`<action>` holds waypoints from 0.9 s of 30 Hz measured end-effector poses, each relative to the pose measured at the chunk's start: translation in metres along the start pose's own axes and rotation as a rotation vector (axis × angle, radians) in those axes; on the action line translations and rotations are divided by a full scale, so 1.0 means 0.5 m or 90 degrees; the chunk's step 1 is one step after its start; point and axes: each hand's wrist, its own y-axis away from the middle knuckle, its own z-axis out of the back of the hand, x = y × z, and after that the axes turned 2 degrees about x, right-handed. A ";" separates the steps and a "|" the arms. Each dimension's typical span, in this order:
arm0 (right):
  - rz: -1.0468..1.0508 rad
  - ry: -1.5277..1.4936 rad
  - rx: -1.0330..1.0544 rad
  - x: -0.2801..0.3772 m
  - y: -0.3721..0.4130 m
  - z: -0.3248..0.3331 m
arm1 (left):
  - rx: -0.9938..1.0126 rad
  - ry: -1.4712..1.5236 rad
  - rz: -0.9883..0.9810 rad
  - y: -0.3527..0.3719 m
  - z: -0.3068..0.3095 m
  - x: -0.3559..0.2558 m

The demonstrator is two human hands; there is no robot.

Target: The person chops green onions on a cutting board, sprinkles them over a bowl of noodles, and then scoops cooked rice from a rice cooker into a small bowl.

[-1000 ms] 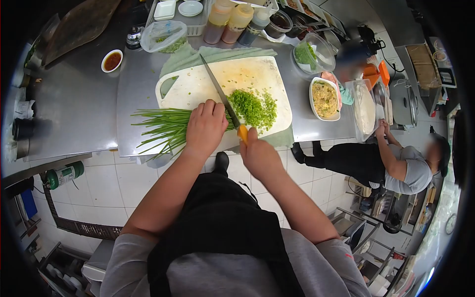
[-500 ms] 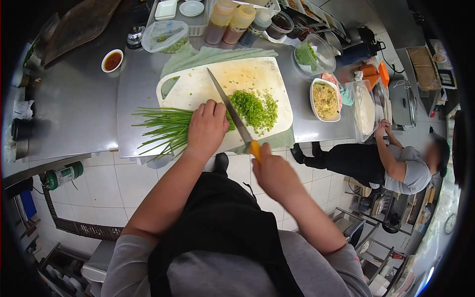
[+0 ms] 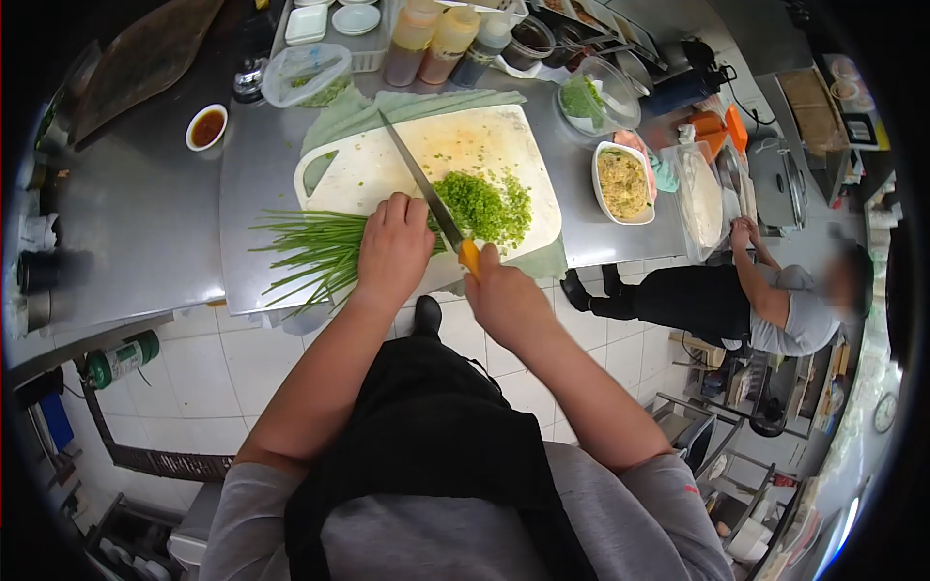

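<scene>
A bunch of long scallions [image 3: 308, 244] lies across the near left edge of the white cutting board [image 3: 354, 160], its green ends reaching past the board. My left hand [image 3: 395, 244] presses down on the bunch, fingers curled around it close to the blade. In my right hand [image 3: 511, 302] is the yellow handle of a long kitchen knife [image 3: 418, 176]. Its blade slants away to the upper left, beside my left fingertips, with its tip over the far part of the board. Right of the blade sits a pile of chopped scallions [image 3: 489, 205].
A green cloth [image 3: 387, 107] lies under the board. Sauce bottles [image 3: 448, 46] and a plastic tub [image 3: 308, 76] stand behind; a sauce bowl [image 3: 206, 127] is left. A bowl of food [image 3: 625, 184] stands right. Another person [image 3: 765, 290] works at the counter further right.
The knife and my right hand have moved forward and slightly left, bringing the handle nearer the board. My left hand stays on the scallions. The whole view has shifted a little.
</scene>
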 end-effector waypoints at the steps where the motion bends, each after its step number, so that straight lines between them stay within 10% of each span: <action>1: -0.006 0.001 -0.006 -0.001 0.019 0.023 | -0.002 0.004 -0.007 -0.004 0.000 -0.001; 27: -0.025 -0.005 0.002 0.015 -0.001 -0.028 | -0.018 0.021 -0.018 -0.003 0.000 -0.005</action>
